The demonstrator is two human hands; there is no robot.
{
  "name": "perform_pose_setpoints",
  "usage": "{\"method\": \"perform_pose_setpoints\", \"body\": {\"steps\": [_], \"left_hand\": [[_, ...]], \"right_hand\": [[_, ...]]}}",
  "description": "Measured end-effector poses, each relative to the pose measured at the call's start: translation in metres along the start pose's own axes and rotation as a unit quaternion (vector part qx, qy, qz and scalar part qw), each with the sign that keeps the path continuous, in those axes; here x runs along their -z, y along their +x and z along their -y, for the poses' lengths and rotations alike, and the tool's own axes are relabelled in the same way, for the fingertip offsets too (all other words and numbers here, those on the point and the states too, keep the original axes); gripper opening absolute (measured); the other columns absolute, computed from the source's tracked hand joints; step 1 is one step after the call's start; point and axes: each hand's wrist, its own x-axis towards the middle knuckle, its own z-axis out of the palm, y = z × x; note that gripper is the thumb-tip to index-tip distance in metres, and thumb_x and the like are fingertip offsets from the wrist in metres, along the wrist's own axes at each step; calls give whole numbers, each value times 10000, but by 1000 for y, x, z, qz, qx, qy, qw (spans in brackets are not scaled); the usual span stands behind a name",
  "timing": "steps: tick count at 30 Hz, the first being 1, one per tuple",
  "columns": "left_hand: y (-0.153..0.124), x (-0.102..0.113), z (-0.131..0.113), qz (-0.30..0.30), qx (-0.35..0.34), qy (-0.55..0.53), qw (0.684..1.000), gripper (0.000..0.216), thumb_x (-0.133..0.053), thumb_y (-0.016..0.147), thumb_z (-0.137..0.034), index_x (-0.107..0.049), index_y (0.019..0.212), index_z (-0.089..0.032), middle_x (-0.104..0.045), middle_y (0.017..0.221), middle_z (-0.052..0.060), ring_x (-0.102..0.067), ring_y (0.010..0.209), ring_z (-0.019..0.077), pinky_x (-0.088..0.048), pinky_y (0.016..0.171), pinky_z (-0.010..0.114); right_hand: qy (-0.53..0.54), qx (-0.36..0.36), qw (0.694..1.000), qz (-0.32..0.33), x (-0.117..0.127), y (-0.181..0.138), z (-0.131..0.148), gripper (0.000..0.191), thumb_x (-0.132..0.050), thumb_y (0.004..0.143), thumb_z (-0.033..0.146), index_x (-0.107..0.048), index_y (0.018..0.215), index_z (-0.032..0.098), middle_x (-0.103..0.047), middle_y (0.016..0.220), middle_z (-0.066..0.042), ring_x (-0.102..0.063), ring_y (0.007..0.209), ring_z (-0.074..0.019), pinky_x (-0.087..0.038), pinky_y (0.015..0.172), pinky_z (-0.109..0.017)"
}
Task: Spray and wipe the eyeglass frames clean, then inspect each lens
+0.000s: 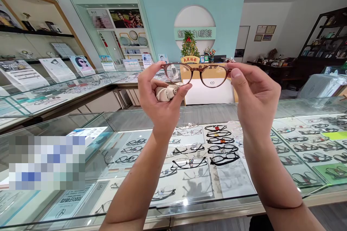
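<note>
A pair of brown-framed eyeglasses (pixel 196 69) is held up in front of me, above the glass display case (pixel 187 113). My left hand (pixel 162 95) grips the frame's left end with its fingers, and a crumpled cream cloth (pixel 166 94) is bunched in the same palm, against the lower edge of the left lens. With thumb and index finger, my right hand (pixel 252 86) pinches the right end of the frame near the hinge. Both lenses are see-through, and the temples are mostly hidden behind the hands.
Rows of dark eyeglasses (pixel 222 148) lie inside the display case below. A pixelated box-like area (pixel 46 162) is at lower left. Another glass counter (pixel 67 90) with upright cards runs along the left. A wooden reception desk (pixel 208 94) with a plant (pixel 189 45) stands ahead.
</note>
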Motion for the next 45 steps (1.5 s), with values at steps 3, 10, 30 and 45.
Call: {"method": "perform_pose_setpoints", "body": {"steps": [3, 10, 30, 45], "left_hand": [[1, 0, -2, -4, 5, -1, 1000, 599, -941, 797, -565, -701, 1323, -410, -728, 1406, 49, -702, 1004, 298, -575, 785, 483], [2, 0, -3, 3, 15, -34, 999, 622, -948, 797, -582, -702, 1345, -421, -730, 1421, 41, -698, 1131, 316, -591, 827, 481], [2, -4, -13, 10, 30, -45, 998, 584, -956, 799, -590, -741, 1314, -415, -742, 1366, 36, -704, 1090, 266, -550, 746, 405], [3, -8, -7, 53, 98, -162, 981, 696, -998, 777, -555, -644, 1351, -383, -751, 1319, 46, -666, 1407, 351, -647, 839, 422]], "right_hand": [[5, -12, 1000, 11, 1, 1, 0, 217, -661, 1082, 444, -827, 1173, 337, -834, 1208, -37, -791, 1123, -238, -685, 939, -450], [17, -16, 999, 29, 1, 2, 3, 202, -678, 1072, 457, -824, 1137, 333, -830, 1142, -36, -789, 1056, -233, -684, 915, -460], [36, -22, 995, 88, 6, 8, -17, 256, -652, 1077, 510, -776, 1219, 338, -795, 1143, -31, -756, 913, -195, -684, 835, -428], [20, -5, 998, 65, 3, 8, -27, 295, -639, 1070, 547, -757, 1237, 333, -766, 1096, -41, -749, 968, -219, -668, 853, -442]]}}
